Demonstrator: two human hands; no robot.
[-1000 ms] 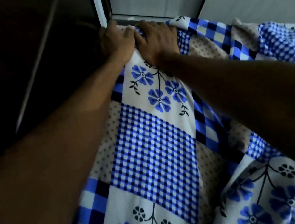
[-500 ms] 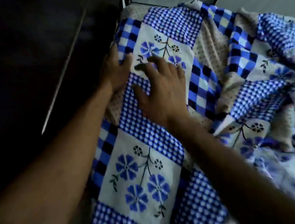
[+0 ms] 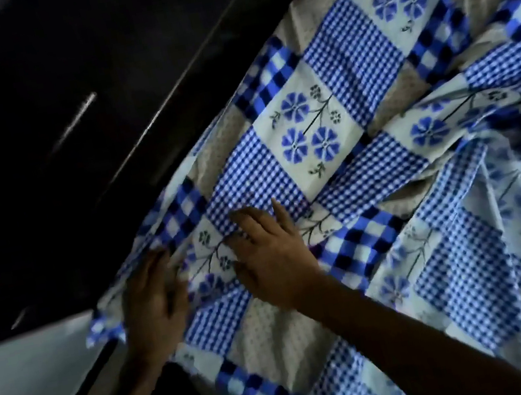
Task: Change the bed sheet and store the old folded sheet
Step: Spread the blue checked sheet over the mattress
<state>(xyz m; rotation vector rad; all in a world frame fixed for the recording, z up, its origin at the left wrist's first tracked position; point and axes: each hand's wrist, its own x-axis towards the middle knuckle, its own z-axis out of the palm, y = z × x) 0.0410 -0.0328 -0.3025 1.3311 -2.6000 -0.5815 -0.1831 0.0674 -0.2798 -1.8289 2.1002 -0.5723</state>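
Both hands lie flat, fingers spread, grasping nothing: left hand [image 3: 154,303] at eight o'clock, right hand [image 3: 271,254] pressing the bed sheet [image 3: 365,151].

Blue patchwork sheet [image 3: 342,155] lies rumpled across the bed

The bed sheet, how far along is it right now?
Done: the blue patchwork sheet is spread across the bed. In hand: the left hand works its edge beside the dark furniture while the right hand presses flat. Left: big wrinkles at right need smoothing; no old folded sheet is in view.
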